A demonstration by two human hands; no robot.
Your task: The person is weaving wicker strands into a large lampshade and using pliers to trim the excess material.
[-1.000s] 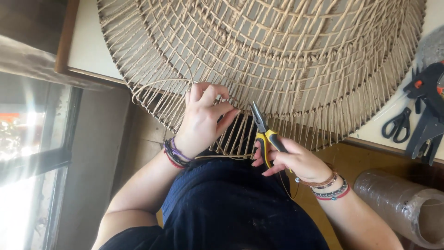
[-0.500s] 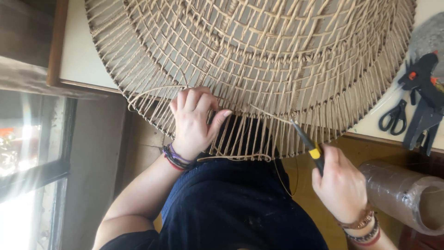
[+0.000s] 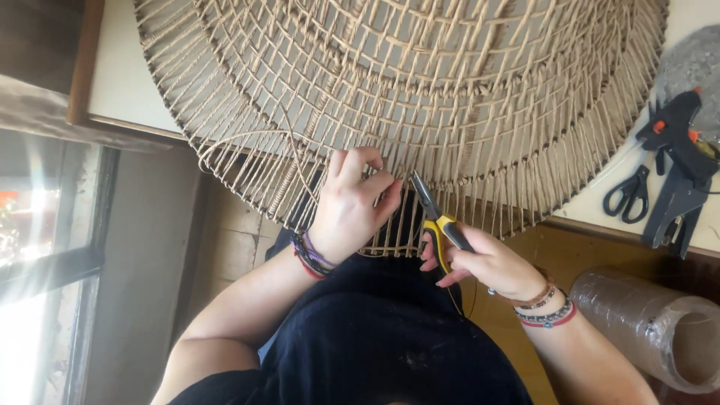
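A large round woven wicker piece (image 3: 420, 90) of tan cord over a wire frame lies on a white table and overhangs its near edge. My left hand (image 3: 351, 206) pinches the strands at the woven rim, fingers curled around them. My right hand (image 3: 480, 262) holds yellow-and-black pliers (image 3: 439, 217). Their dark tip points up at the rim right beside my left fingers. Both wrists wear bead bracelets. A loose cord (image 3: 247, 139) loops out from the rim to the left.
Black scissors (image 3: 628, 193) and a black glue gun (image 3: 679, 161) with orange parts lie on the white table (image 3: 127, 90) at the right. A roll of clear film on a cardboard tube (image 3: 652, 326) lies at the lower right. A bright window (image 3: 37, 247) is at the left.
My right hand had swung out to the lower right with the pliers; it has come back in, and the tip is at the rim beside my left fingers again.
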